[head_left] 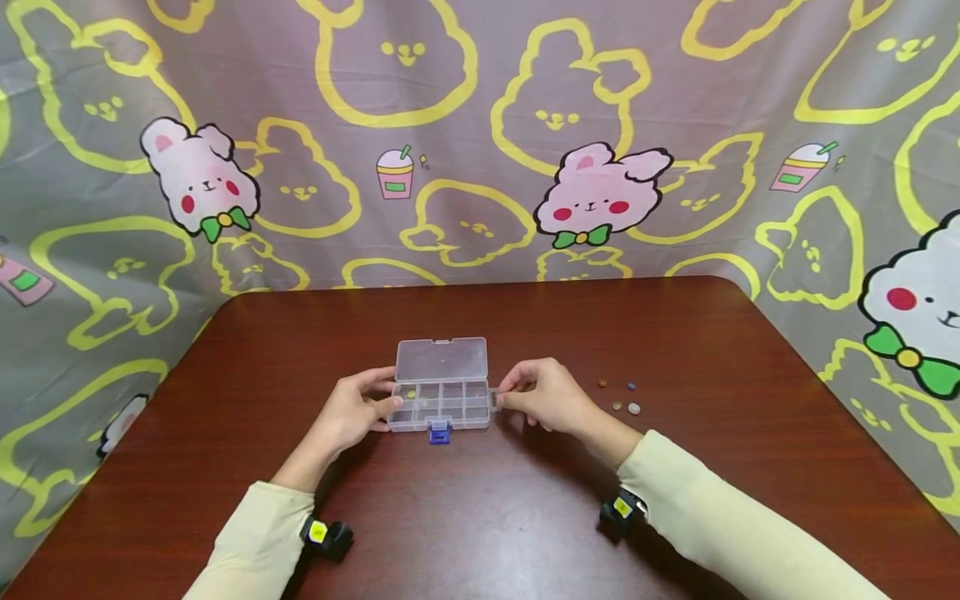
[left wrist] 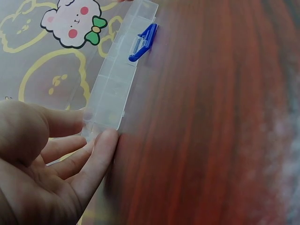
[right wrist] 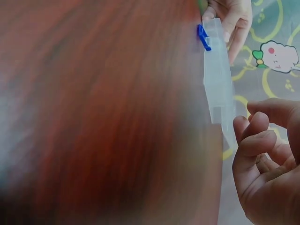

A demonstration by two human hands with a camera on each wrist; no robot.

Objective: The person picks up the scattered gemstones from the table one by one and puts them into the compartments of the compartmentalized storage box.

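Left hand (head_left: 351, 412) gripping box (head_left: 452, 404) edge, tabletop (head_left: 480, 508) around

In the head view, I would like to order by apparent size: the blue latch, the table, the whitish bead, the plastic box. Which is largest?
Largest to smallest, as seen there:
1. table
2. plastic box
3. blue latch
4. whitish bead
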